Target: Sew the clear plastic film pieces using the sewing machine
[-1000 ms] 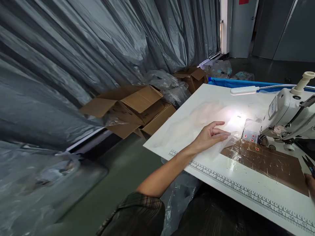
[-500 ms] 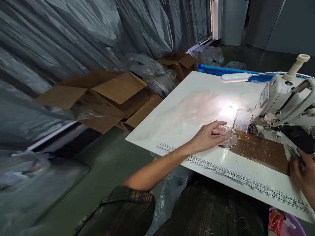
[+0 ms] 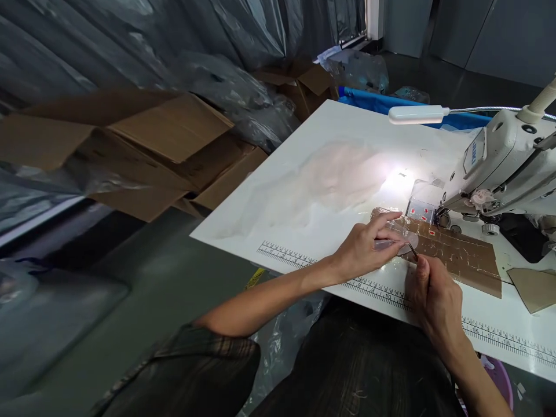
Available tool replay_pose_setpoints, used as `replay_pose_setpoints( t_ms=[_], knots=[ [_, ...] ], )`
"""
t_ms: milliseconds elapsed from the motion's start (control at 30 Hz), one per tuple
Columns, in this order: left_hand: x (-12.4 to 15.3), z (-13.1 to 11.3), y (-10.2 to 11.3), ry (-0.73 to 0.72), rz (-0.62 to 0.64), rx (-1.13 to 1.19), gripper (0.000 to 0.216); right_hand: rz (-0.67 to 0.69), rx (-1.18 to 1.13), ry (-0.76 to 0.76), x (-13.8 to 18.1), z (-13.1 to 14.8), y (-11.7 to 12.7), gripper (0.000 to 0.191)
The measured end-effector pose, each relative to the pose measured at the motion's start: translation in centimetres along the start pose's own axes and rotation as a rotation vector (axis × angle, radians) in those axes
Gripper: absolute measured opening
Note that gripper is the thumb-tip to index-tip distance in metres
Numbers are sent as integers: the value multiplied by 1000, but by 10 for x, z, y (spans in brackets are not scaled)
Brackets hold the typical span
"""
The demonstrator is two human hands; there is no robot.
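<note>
My left hand pinches a thin, see-through whitish piece of what looks like sheer fabric over the table. In my right hand is a small pointed metal tool, its tip touching or very close to the sheer piece by my left fingertips. Whether it is tweezers or snips I cannot tell. Beneath both hands lies a brown strip, covered with loose thread ends and seemingly taped down. The white sewing machine stands just beyond, its needle area by a metal plate with red marks.
A printed ruler runs along the near edge of the white table. A lamp on a flexible neck lights the surface. Open cardboard boxes stand to the left. A tan card piece lies at the right.
My right hand has come in from the far right with the pointed tool and now meets my left hand. The left hand still pinches the sheer piece. The view has shifted slightly.
</note>
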State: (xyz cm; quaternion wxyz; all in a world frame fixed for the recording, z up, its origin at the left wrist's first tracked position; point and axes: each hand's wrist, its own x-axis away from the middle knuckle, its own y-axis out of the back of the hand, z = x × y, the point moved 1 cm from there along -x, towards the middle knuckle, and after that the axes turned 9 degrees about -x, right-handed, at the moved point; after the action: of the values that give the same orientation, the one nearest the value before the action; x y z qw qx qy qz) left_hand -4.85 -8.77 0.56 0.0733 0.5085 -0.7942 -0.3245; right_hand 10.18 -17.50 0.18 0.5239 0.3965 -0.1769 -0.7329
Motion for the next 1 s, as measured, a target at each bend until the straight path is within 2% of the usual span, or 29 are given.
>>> replay_pose_setpoints(
  t_ms=[300, 533, 700, 1000],
  knots=[
    [1, -3, 1, 33, 18, 25, 53, -15, 90, 22, 1, 2, -10, 52],
    [2, -6, 1, 20, 2, 61, 53, -26, -72, -204, -2, 6, -14, 59],
    [1, -5, 1, 25, 0, 60, 53, 47, -282, -345, -8, 4, -13, 55],
    [1, -5, 1, 25, 3, 61, 55, 25, -263, -354, -9, 5, -13, 58]
  ],
)
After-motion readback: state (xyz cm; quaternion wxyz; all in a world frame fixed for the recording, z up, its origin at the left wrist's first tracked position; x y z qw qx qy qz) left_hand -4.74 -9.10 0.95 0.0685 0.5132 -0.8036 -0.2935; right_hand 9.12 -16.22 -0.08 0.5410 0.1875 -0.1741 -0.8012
